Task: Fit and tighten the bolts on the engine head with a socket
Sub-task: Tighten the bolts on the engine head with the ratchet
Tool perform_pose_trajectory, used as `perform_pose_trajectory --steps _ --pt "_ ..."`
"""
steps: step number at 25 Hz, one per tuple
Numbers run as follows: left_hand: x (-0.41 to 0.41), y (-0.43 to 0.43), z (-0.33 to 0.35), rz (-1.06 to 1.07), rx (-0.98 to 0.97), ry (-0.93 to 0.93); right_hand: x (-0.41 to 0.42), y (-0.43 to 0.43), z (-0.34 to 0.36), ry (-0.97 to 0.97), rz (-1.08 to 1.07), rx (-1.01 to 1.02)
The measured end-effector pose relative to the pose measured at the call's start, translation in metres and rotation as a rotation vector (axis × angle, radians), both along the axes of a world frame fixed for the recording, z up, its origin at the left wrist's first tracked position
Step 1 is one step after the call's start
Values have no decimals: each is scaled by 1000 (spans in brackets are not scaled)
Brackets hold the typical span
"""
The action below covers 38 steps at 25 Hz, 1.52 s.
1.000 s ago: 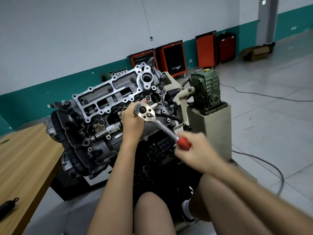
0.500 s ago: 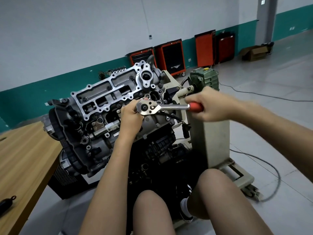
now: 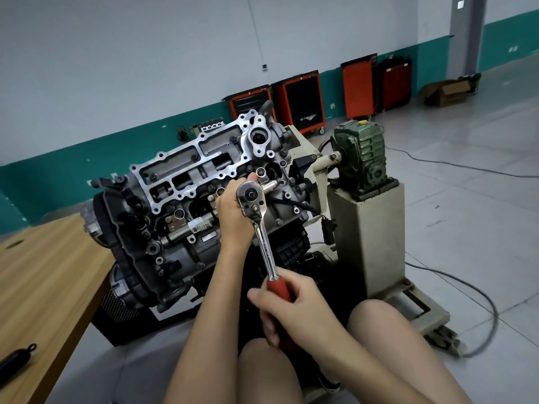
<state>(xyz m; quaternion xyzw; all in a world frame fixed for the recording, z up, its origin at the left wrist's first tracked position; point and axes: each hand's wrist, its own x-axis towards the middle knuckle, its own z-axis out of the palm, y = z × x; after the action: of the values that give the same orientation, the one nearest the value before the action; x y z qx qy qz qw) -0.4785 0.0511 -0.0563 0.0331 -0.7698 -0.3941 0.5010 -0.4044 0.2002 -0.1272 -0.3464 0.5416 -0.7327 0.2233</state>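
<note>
The left hand (image 3: 233, 212) curls around the round chrome head of the ratchet (image 3: 264, 243) at the right end of the engine head (image 3: 186, 170); the right hand (image 3: 294, 310) grips the smooth red handle below. The bolt is hidden. Best, I think, to keep the socket (image 3: 269, 185) square and pull in short, even strokes.
</note>
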Motion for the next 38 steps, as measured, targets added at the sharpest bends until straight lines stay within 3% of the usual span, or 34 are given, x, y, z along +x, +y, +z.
perform_pose_trajectory --steps 5,8,12,21,30,38 --pt "-10 -4 6 42 4 7 -31 13 22 245 -271 105" --pt "-16 -2 18 46 -16 52 -42 16 40 334 -312 132" --pt "-11 25 25 62 -170 110 -35 45 43 273 -291 101" --pt "-9 109 77 -10 -294 254 -25 125 74 243 -269 -37" --pt "-47 122 46 -47 -342 160 -55 142 44 164 -290 6" --pt "-71 62 26 -4 -313 14 -83 87 32 174 -316 118"
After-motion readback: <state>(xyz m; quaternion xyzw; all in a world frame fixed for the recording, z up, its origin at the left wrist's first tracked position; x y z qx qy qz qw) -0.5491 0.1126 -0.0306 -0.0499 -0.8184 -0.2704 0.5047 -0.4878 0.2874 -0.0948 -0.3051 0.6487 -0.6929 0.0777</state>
